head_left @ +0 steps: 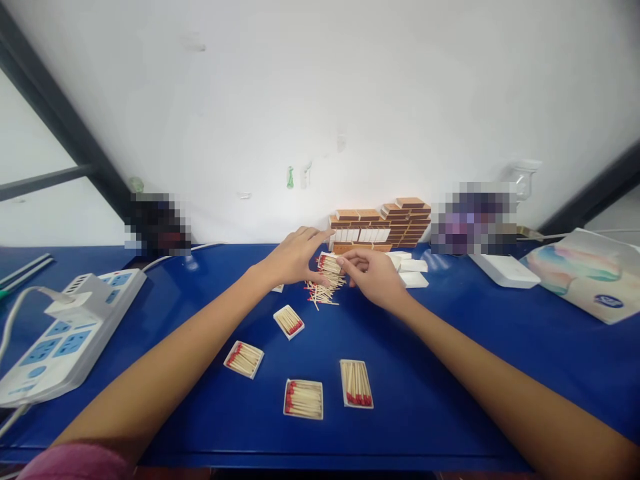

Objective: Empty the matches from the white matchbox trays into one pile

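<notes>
A small white matchbox tray [324, 256] with red-tipped matches in it is pinched at its right side by my right hand [375, 272]. Just left of the tray, my left hand [299, 257] is open, thumb and fingers apart; whether it touches the tray I cannot tell. Beneath the tray lies a loose pile of matches [323, 292]. Nearer to me, several matchbox trays full of matches rest on the blue table, among them one front tray [303, 400] and one at the right [357, 384]. Another tray is partly hidden behind my left wrist.
Brown matchboxes [407, 223] stand stacked against the wall, with white trays [413, 273] in front. A power strip [75, 340] with a plugged cable lies left. On the right are a white box [505, 270] and a tissue pack [590, 273].
</notes>
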`<state>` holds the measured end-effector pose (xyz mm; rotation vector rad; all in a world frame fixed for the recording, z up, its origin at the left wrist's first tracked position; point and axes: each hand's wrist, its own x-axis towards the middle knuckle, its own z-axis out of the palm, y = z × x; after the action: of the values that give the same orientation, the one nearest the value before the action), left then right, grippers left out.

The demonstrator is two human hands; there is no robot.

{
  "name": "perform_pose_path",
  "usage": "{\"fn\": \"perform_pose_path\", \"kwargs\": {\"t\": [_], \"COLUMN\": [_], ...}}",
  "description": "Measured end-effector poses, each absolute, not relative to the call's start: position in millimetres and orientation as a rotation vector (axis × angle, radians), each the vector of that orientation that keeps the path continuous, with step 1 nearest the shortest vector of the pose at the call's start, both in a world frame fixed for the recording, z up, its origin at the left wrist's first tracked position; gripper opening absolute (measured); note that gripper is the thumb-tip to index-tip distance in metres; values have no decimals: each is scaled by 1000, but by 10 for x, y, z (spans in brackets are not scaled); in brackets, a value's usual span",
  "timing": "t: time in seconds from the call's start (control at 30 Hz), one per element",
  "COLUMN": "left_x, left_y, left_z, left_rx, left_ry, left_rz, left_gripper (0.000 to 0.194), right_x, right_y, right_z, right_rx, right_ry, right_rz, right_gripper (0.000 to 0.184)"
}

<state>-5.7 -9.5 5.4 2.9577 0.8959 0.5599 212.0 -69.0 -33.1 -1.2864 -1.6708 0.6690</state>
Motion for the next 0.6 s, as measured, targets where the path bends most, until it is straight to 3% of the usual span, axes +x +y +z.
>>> {"fn": "perform_pose_path", "kwargs": {"t": [0.23,0.4,0.6], "left_x": [-60,-72,-62], "left_y": [-106,-74,-103], "left_z": [38,-1,8], "left_rx": [2926,2923,2902], "left_ry": [933,921,939], "left_rz": [607,582,551], "left_gripper": [96,93,95], "right_x": [2196,2227,2271], "right_y": [-661,-698,-786], "right_z": [-397,-345,-152], "right_rx": [-1178,-1140,-1162], "right_ry": [-1935,-2118,-2200], "right_rz": [98,-165,-192], "right_gripper": [16,22,32]}}
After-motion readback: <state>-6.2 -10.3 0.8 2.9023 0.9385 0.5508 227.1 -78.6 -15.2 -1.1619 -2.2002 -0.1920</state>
